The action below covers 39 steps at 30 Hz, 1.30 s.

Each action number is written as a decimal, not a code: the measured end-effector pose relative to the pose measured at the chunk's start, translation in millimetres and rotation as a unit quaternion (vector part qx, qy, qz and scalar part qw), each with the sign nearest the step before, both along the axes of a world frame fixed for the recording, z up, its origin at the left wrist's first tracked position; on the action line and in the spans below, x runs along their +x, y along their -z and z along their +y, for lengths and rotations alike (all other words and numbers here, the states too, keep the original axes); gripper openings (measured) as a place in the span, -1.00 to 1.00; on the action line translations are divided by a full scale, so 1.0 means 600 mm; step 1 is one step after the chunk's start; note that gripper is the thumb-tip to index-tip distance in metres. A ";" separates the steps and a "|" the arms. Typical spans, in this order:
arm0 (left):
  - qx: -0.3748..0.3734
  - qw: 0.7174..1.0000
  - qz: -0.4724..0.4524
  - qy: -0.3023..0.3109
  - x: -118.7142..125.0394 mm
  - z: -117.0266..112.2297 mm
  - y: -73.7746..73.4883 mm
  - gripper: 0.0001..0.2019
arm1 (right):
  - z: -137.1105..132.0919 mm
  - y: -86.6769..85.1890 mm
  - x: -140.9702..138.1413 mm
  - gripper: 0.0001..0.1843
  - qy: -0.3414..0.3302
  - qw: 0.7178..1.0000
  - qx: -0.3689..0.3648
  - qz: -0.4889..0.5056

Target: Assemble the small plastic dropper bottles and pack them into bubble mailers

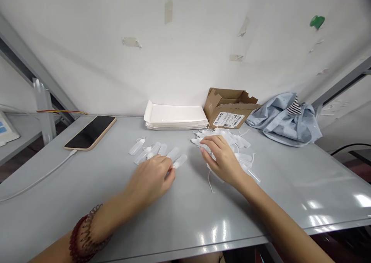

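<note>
A row of small clear plastic pieces (153,151) lies on the grey table (185,216). My left hand (150,178) rests by the right end of that row, fingers curled, its fingertips touching the last clear piece (179,161). Motion blurs the hand. To the right my right hand (222,156) lies palm down on a loose pile of the same clear pieces with white strings (237,143), fingers bent over them. What the fingers grip underneath is hidden.
A stack of white trays (175,118) and an open cardboard box (228,108) stand at the back by the wall. A phone (91,132) with a white cable lies at the left. A blue cloth (285,118) sits at the back right.
</note>
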State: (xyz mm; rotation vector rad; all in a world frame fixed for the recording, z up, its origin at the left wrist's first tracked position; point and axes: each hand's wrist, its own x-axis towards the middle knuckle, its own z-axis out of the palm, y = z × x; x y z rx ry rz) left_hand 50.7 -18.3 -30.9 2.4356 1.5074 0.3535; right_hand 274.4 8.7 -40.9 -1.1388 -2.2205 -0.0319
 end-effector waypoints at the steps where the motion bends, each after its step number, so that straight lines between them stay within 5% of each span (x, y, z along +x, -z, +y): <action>1: -0.002 1.000 0.029 -0.011 0.000 0.000 0.000 -0.77 | 0.007 0.004 0.006 -0.79 0.011 0.999 -0.006 -0.030; 8: -0.026 0.990 0.119 -0.073 0.001 0.002 -0.004 -0.70 | 0.012 0.026 0.010 -0.73 0.013 0.975 -0.065 -0.213; 16: -0.049 0.980 0.135 -0.139 -0.003 0.013 -0.007 -0.63 | 0.009 0.033 -0.004 -0.65 0.069 0.969 -0.086 -0.220; 26: -0.032 0.992 0.084 -0.089 0.011 -0.005 -0.005 -0.64 | 0.018 0.045 -0.011 -0.71 0.120 0.965 -0.074 -0.221; 34: -0.040 0.996 -0.007 -0.085 0.006 -0.005 -0.001 -0.73 | 0.002 0.021 -0.019 -0.81 0.023 0.997 -0.073 -0.023; 39: -0.075 0.973 -0.196 -0.092 0.005 -0.005 0.000 -0.58 | -0.031 -0.005 -0.033 -0.86 -0.014 0.957 -0.224 0.186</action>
